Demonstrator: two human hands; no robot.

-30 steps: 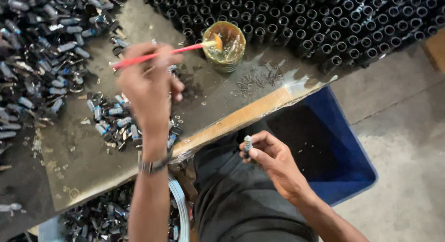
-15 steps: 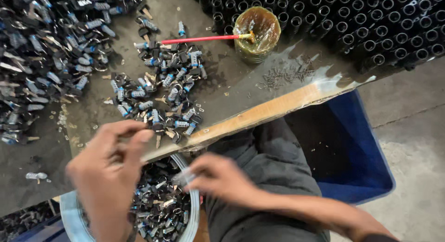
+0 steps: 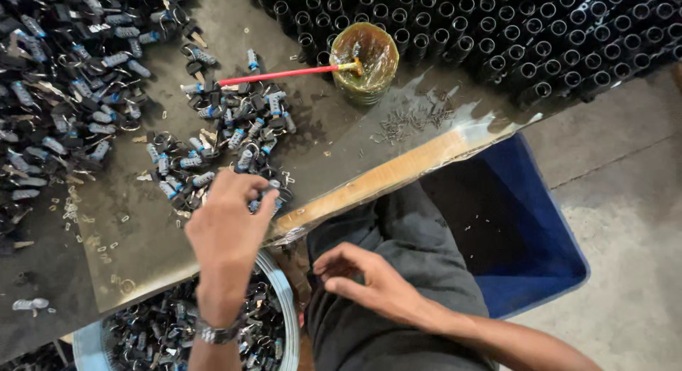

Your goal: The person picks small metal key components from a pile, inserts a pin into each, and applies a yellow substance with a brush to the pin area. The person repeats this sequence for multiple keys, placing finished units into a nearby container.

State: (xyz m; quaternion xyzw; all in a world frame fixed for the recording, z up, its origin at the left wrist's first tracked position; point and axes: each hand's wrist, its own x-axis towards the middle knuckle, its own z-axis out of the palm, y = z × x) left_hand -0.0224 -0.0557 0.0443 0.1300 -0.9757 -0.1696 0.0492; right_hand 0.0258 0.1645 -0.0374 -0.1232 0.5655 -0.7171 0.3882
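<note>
Left hand [image 3: 226,225] at the near edge of the tabletop [image 3: 341,151], fingers curled down onto the small heap of keys [image 3: 227,140], pinching one or two; exact hold hidden by the knuckles. Right hand [image 3: 369,278] over the lap, below the near edge, fingers loosely bent, nothing in them. Yellow-stained cup [image 3: 364,62] with a red-handled brush [image 3: 280,74] near the far edge. Bucket of keys [image 3: 213,328] under the left wrist.

left hand [image 3: 226,225]: reaching forward, fingers curled | right hand [image 3: 359,275]: low, loosely open
</note>
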